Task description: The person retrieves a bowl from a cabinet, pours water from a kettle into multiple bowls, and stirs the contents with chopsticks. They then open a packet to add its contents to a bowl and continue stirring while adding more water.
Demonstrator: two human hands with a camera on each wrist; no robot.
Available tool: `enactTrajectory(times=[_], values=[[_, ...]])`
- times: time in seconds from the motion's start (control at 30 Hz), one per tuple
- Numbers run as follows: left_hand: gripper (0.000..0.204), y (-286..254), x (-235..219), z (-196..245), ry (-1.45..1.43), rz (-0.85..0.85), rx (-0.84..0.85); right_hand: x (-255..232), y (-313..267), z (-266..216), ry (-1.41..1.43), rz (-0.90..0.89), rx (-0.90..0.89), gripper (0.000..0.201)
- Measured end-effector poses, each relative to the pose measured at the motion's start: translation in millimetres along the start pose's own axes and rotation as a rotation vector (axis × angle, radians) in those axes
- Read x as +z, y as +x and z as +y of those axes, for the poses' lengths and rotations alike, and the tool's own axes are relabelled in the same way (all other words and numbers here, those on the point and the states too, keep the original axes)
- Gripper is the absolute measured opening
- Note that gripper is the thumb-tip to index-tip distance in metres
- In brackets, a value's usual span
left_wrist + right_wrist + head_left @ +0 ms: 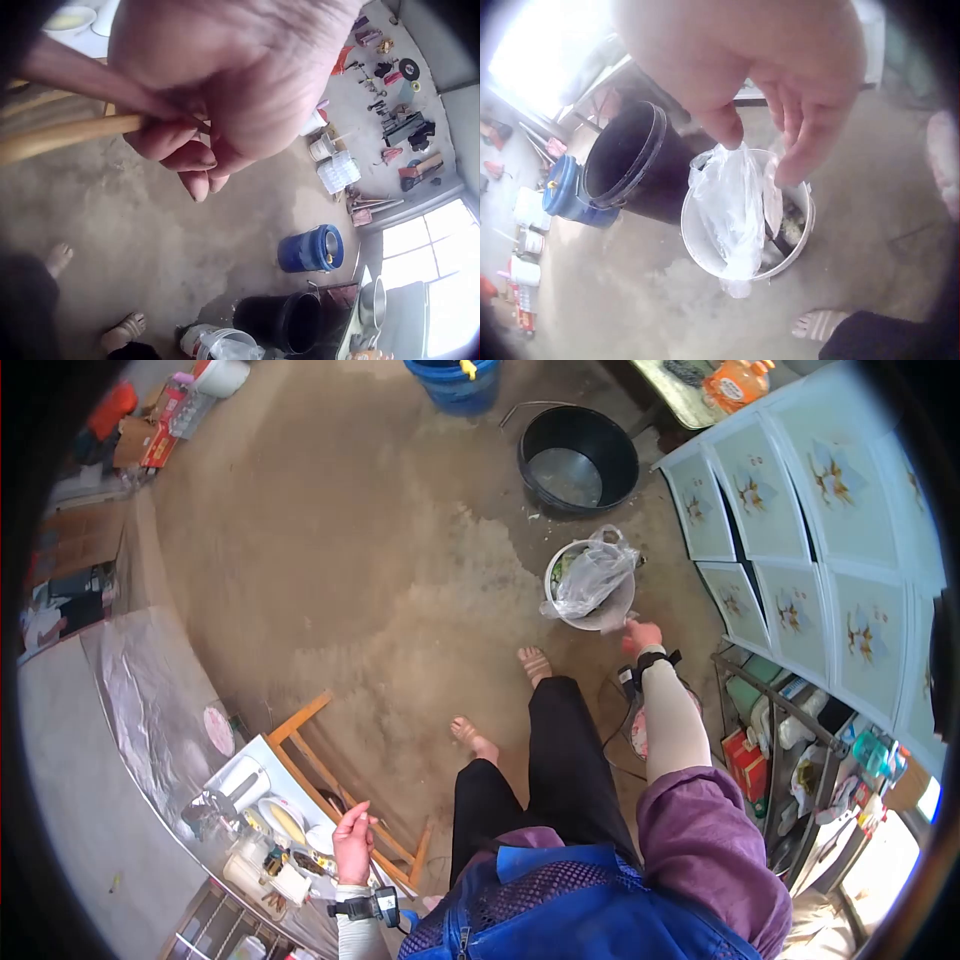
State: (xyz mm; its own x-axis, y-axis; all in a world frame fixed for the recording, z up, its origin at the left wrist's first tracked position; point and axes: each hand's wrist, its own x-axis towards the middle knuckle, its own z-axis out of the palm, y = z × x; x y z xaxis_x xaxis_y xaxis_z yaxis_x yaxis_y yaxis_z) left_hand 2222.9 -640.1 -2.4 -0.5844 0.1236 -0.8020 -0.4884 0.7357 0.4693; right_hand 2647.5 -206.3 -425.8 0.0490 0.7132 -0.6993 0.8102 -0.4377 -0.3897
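In the left wrist view, my left hand [240,82] has its fingers curled round two slim wooden sticks, a dark brown stick [82,71] and a pale stick [71,139]. In the head view the same hand [353,845] is raised beside a wooden frame. My right hand [780,82] hovers over a white bucket [697,244], thumb apart from the loosely bent fingers. A crumpled clear plastic bag [731,199] lies across the bucket's mouth, its top close under the thumb. Under the fingers hangs a translucent strip [774,202]. Greenish scraps [793,225] show inside the bucket.
A large black tub [550,495] and a blue bucket [460,395] stand beyond the white bucket. White drawers [790,550] line the right side. At left are the wooden frame [300,745] and a white surface with dishes [280,820]. Bare concrete floor [330,560] lies ahead.
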Motion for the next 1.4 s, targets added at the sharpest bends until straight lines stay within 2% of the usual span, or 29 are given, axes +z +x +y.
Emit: enactTrajectory(times=[0.03,0.1,0.17,0.2,0.23,0.27,0.3,0.33,0.37,0.4,0.5,0.57,0.63,0.67,0.77,0.87,1.0,1.07,1.17,1.23,1.4], values=[[0.023,-2.5,7.4,3.9,0.009,-0.001,-0.013,-1.0,-0.5,-11.7,0.108,-0.008,0.053,0.031],[0.024,-6.8,13.6,6.1,0.049,0.0,-0.014,-22.4,-39.0,-84.9,0.581,0.021,0.298,0.034],[0.024,-15.7,12.3,4.0,0.012,0.016,-0.061,-23.3,-39.8,-91.7,0.577,-0.075,0.231,0.026],[0.024,-21.9,9.7,0.2,-0.014,0.016,-0.085,-27.0,-38.4,-95.0,0.5,-0.21,0.22,0.028],[0.024,-27.6,4.2,-6.4,-0.047,0.023,-0.105,-30.4,-49.9,-105.7,0.424,-0.269,0.168,0.024],[0.024,-32.0,-2.9,-18.3,-0.041,0.025,-0.121,-25.0,-59.4,-110.1,0.441,-0.247,0.153,0.021],[0.024,-38.4,-9.7,-31.3,-0.057,0.057,-0.143,-23.6,-68.7,-114.9,0.351,-0.302,0.092,0.019],[0.024,-45.4,-12.2,-40.7,-0.077,0.083,-0.165,-19.8,-83.1,-124.8,0.217,-0.285,0.067,0.017],[0.024,-54.9,-17.0,-56.5,-0.096,0.104,-0.188,-13.4,-75.3,-114.1,0.173,-0.402,0.021,0.018],[0.024,-57.5,-27.6,-90.0,-0.153,0.07,-0.151,-7.9,-94.5,-125.3,0.109,-0.404,-0.017,0.019],[0.023,-83.1,-46.3,-149.2,-0.287,0.074,-0.211,25.2,-134.9,-150.2,-0.185,-0.363,-0.153,0.012],[0.024,-100.4,-56.6,-200.6,-0.367,0.115,-0.195,48.1,-180.3,-179.1,-0.247,-0.449,-0.232,0.014],[0.025,-115.7,-67.3,-256.1,-0.396,0.155,-0.144,84.2,-216.6,-199.6,-0.275,-0.514,-0.318,0.016],[0.026,-123.0,-72.6,-283.6,-0.451,0.168,-0.171,102.8,-236.6,-209.4,-0.286,-0.544,-0.357,0.017],[0.025,-146.1,-88.5,-365.8,-0.567,0.205,-0.163,162.6,-326.7,-248.2,-0.32,-0.646,-0.525,0.02],[0.026,-177.8,-98.9,-425.8,-0.767,0.356,-0.265,228.9,-419.4,-282.0,-0.412,-0.795,-0.646,0.024],[0.026,-206.6,-111.7,-498.7,-0.882,0.461,-0.381,321.7,-534.5,-323.7,-0.457,-0.88,-0.927,0.031],[0.026,-213.2,-109.1,-522.1,-0.974,0.482,-0.432,368.0,-584.4,-351.0,-0.509,-0.912,-1.069,0.034],[0.026,-219.1,-103.8,-540.6,-1.085,0.503,-0.471,447.7,-625.8,-387.1,-0.567,-0.894,-1.288,0.038],[0.026,-216.4,-103.6,-540.5,-1.14,0.515,-0.491,502.3,-649.8,-411.8,-0.666,-0.762,-1.494,0.042],[0.026,-219.6,-113.5,-516.5,-1.28,0.584,-0.643,621.2,-729.0,-464.2,-0.797,-0.701,-1.563,0.054]])
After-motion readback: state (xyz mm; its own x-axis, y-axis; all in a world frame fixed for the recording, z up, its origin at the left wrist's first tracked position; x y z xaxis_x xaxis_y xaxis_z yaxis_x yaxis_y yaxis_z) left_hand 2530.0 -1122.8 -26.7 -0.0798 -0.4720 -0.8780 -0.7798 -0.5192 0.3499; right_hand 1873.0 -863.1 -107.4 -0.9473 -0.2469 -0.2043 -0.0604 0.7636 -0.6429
